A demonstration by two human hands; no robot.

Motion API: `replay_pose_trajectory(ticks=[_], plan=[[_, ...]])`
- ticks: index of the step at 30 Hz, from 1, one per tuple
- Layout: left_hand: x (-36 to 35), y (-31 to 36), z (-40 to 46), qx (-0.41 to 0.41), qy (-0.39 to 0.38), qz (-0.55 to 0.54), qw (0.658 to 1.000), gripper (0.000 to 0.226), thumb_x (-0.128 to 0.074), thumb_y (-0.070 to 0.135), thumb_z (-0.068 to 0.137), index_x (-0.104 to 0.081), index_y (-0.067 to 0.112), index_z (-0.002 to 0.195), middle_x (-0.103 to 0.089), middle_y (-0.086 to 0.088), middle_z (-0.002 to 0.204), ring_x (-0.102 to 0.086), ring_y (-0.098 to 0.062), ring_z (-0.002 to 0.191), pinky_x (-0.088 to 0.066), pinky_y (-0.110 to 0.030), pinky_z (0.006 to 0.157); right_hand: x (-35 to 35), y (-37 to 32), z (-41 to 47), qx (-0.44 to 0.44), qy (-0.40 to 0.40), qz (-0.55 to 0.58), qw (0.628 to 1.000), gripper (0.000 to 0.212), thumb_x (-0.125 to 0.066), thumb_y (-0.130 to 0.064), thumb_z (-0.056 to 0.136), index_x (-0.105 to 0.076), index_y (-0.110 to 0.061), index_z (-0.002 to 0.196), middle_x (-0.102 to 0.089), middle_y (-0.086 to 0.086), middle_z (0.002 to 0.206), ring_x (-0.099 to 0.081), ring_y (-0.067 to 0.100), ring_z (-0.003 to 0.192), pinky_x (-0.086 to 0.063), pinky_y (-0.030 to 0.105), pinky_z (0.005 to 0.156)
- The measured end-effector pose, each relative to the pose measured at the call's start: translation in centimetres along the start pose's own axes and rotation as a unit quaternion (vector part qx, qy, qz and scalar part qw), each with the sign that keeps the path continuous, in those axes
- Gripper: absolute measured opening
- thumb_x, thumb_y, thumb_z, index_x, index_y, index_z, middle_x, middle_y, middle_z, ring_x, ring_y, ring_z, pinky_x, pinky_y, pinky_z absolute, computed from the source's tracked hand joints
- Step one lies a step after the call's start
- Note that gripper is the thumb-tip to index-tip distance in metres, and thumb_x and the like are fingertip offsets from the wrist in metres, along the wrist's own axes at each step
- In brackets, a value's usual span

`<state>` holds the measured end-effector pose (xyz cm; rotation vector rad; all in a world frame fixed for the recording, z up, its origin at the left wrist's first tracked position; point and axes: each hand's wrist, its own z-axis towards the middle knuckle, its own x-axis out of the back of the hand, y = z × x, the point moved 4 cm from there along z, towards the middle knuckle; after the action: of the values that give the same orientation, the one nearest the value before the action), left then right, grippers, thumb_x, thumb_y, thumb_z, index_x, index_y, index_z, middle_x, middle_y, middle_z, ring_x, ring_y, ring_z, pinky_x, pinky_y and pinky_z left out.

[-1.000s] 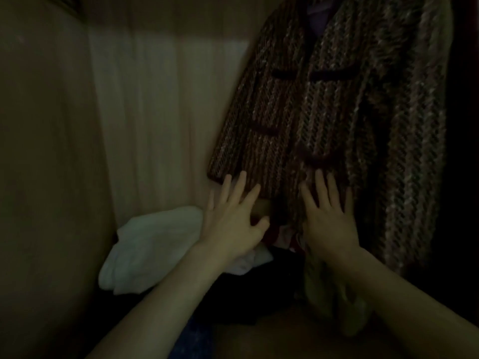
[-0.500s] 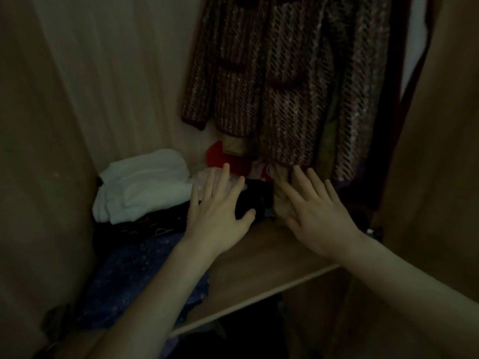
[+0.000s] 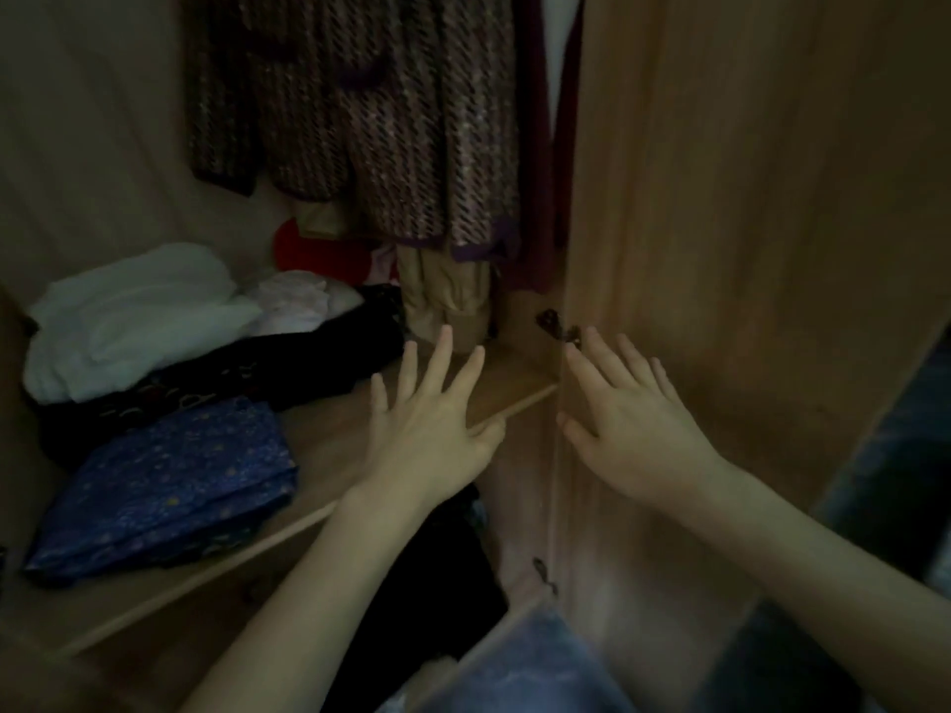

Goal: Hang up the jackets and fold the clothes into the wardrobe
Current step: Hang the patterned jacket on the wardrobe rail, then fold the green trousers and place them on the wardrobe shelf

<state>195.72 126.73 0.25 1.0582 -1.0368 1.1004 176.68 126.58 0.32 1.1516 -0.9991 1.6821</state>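
A brown tweed jacket (image 3: pixel 370 110) hangs at the top of the dim wardrobe, with a tan garment (image 3: pixel 447 295) hanging below it. On the wooden shelf (image 3: pixel 514 383) lie a white folded cloth (image 3: pixel 134 316), a black patterned garment (image 3: pixel 247 373) and a folded blue starry cloth (image 3: pixel 170 481). My left hand (image 3: pixel 432 429) hovers over the shelf's front edge with fingers spread and holds nothing. My right hand (image 3: pixel 633 424) is spread too, in front of the wardrobe door (image 3: pixel 746 249) near its hinge (image 3: pixel 556 324).
A red item (image 3: pixel 309 247) sits at the back of the shelf behind a pale crumpled cloth (image 3: pixel 298 301). Dark clothing (image 3: pixel 427 584) fills the compartment below. A bluish garment (image 3: pixel 525 666) lies at the bottom of the view.
Both hands have pulled back from the jacket's hem and out over the shelf edge. The view has tilted down and shifted right, bringing the door into sight.
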Motion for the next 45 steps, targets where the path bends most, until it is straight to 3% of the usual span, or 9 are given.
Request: replay_pose_trajectory(ticks=[7,19,28,35,45], plan=[[-1.9,10.1,-1.6,-0.085,-0.012,-0.009,0.996,0.076,-0.034,0.067,0.091,0.002,0.042,0.153,0.025,0.010,0.159,0.019,-0.016,0.148,0.002,-0.051,0.120,1.9,7.7,-8.3,-0.087,0.011,-0.062,0.994,0.072,-0.038,-0.044,0.096,0.000,-0.026,0.154,0.009,-0.001,0.162,0.008,0.023,0.148,0.005,0.046,0.117],[-4.6,25.9,-2.6,-0.313,-0.029,-0.046,0.948,0.074,-0.037,0.062,0.093,-0.001,0.039,0.153,0.019,0.010,0.161,0.015,-0.016,0.148,0.001,-0.047,0.119,4.7,16.2,-20.7,-0.289,0.030,-0.073,0.954,0.070,-0.041,-0.045,0.097,-0.007,-0.023,0.154,0.005,0.002,0.162,0.005,0.024,0.149,-0.006,0.046,0.120],[-8.4,32.9,-5.9,-0.459,-0.080,-0.055,0.883,0.075,-0.038,0.059,0.093,0.002,0.039,0.154,0.022,0.008,0.160,0.020,-0.015,0.147,0.001,-0.048,0.120,3.3,17.7,-29.8,-0.471,0.015,-0.070,0.879,0.070,-0.038,-0.050,0.097,-0.006,-0.025,0.154,0.006,0.002,0.162,0.003,0.026,0.149,-0.008,0.047,0.118],[-11.6,37.9,-10.9,-0.566,-0.108,-0.068,0.815,0.075,-0.040,0.057,0.093,0.000,0.037,0.154,0.019,0.005,0.161,0.015,-0.019,0.149,0.000,-0.049,0.119,2.2,16.2,-39.3,-0.604,0.012,-0.065,0.794,0.069,-0.036,-0.051,0.096,-0.007,-0.026,0.153,0.006,0.001,0.162,0.003,0.025,0.149,-0.008,0.048,0.119],[-14.0,43.4,-19.2,-0.684,-0.135,-0.057,0.715,0.075,-0.037,0.056,0.095,0.002,0.035,0.155,0.019,0.001,0.161,0.012,-0.022,0.149,-0.002,-0.051,0.119,2.7,12.8,-49.8,-0.712,0.021,-0.074,0.698,0.070,-0.036,-0.050,0.098,-0.002,-0.027,0.154,0.008,0.002,0.162,0.005,0.024,0.149,-0.005,0.049,0.119]])
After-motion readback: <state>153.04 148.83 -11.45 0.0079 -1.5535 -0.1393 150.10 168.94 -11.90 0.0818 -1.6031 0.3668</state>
